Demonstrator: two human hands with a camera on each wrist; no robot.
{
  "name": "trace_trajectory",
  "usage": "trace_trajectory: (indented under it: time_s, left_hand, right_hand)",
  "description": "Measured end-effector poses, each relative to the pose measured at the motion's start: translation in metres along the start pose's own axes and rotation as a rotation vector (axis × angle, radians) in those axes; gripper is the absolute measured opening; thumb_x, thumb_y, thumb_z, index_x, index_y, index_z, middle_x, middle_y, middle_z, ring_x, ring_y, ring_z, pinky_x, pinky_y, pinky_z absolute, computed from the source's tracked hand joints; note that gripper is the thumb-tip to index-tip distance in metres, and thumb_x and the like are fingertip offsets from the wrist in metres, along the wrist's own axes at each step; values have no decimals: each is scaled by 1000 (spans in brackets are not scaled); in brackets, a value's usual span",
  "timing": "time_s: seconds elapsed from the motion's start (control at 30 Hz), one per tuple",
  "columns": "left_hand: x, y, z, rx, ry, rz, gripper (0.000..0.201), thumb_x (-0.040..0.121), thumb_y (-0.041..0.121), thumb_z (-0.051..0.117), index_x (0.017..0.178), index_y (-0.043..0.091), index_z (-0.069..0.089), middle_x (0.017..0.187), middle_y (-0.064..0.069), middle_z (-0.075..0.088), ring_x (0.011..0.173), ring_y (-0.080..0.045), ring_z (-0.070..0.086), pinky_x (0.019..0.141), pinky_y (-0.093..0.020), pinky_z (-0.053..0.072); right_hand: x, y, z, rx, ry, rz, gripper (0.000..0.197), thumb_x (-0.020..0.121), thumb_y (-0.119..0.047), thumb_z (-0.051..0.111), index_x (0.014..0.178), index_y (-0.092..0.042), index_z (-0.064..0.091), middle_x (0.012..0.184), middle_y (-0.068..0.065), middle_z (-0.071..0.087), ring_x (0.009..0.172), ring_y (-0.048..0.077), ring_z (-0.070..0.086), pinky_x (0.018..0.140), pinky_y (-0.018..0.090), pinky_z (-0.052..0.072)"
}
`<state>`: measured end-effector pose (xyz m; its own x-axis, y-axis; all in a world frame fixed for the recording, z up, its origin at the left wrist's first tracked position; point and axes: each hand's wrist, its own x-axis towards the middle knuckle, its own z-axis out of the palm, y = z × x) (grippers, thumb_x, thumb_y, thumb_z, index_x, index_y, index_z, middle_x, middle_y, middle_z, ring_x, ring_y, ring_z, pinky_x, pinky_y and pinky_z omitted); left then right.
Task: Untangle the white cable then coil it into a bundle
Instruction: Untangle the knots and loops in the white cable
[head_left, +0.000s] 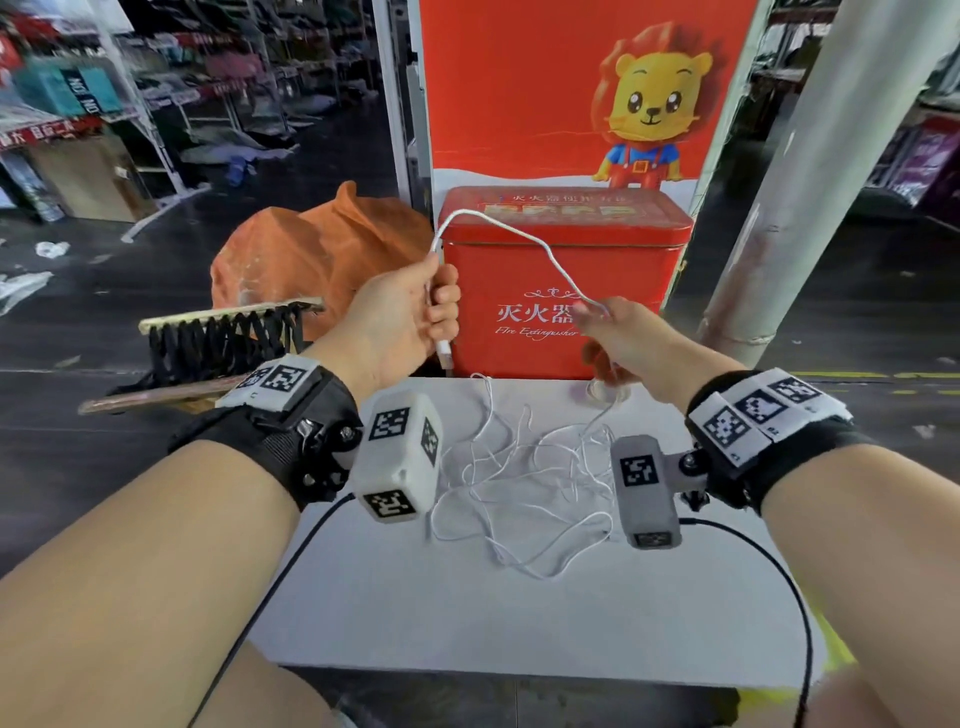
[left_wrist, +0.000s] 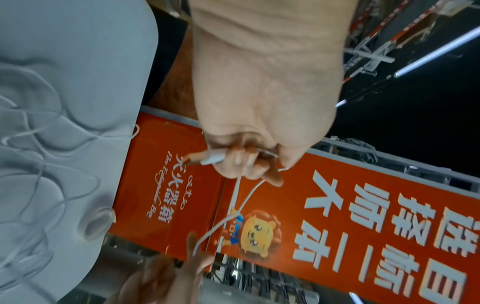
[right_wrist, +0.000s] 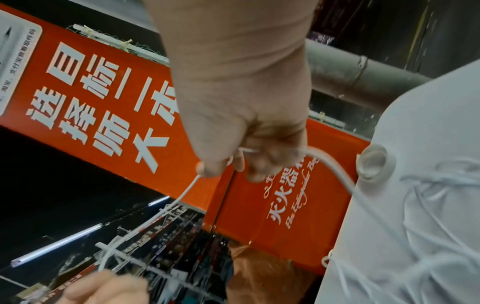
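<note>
L hand (head_left: 402, 317) grips white cable (head_left: 524, 499) nr plug, R hand (head_left: 621, 338) pinches further along, freeing length from tangle mid-table (head_left: 519, 634).

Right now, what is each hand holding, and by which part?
Both hold the white cable: the left hand grips it just behind the plug; the right hand pinches it farther along.

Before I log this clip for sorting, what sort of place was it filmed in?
Probably a warehouse or wholesale market hall: long racks of stock line the aisle, litter lies on the dark floor, and a red fire extinguisher box stands behind the small white table.
</note>
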<state>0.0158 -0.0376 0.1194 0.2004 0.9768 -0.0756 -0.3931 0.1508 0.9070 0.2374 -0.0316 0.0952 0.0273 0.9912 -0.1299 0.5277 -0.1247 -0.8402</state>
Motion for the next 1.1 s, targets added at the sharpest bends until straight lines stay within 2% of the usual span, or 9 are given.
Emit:
trace_trajectory:
  time_s: [0.13,0.2,0.3,0.43,0.5,0.6,0.7,0.9,1.1]
  left_hand:
    - [-9,2,18,3,-122,24,45,101,38,35,65,13,42,67,0,50,52,-8,43,46,-17,38]
    - [-11,2,26,63,-135,70,45,101,34,37,63,12,45,94,-5,67,83,-14,63,76,-27,54]
    - [-18,-1,26,427,-6,161,42,101,39,37,75,17,63,104,-6,65,113,-20,56,115,-43,26]
    - [-18,4,-13,641,279,268,43,103,37,32,91,9,64,93,2,59,86,11,57,77,-4,37]
    - [-10,2,-39,634,339,165,43,103,38,28,78,15,54,104,0,60,109,-7,58,83,-17,37]
    - [-5,-6,-41,417,209,-57,48,103,42,29,63,16,39,91,-9,68,97,-28,67,95,-45,46]
    - [-11,-15,-9,432,10,-203,47,103,41,28,64,14,37,82,-18,68,72,-30,69,64,-38,59]
    - [-6,-33,23,564,-79,-291,43,101,46,31,78,13,45,47,-4,48,29,-11,33,35,-12,23]
    - [-11,-26,32,656,-197,-462,51,93,66,24,75,21,40,45,8,18,35,-5,13,34,-15,12]
  right_hand:
    - [-5,-8,10,-175,-107,-135,22,101,-35,31,97,-22,49,67,0,40,50,12,30,43,23,26]
    - [-11,-11,14,-298,-256,-214,21,100,-25,36,90,-24,54,71,0,43,55,14,34,48,24,30]
    - [-17,-15,17,-423,-423,-326,21,98,-18,45,111,-24,61,76,-3,52,53,8,44,45,16,38]
    - [-11,1,5,-316,-303,-316,10,94,-22,56,95,-20,66,61,-3,58,39,1,45,41,13,37]
    - [-6,11,-4,-264,-187,-297,7,90,-22,62,93,-21,69,62,-4,61,43,-1,48,47,12,40]
    - [-5,10,-4,-362,-178,-363,10,90,-22,63,95,-20,71,71,-13,62,56,-7,52,54,1,37]
    - [-9,-8,10,-514,-270,-494,15,91,-24,60,100,-17,71,78,-18,56,66,-6,51,60,5,36]
    - [-3,-15,22,-368,-79,-549,23,90,-27,62,85,-5,68,63,1,50,53,9,38,49,15,31]
    - [1,-5,18,-380,19,-564,31,84,-34,68,85,-3,64,73,-1,56,57,2,43,52,15,32]
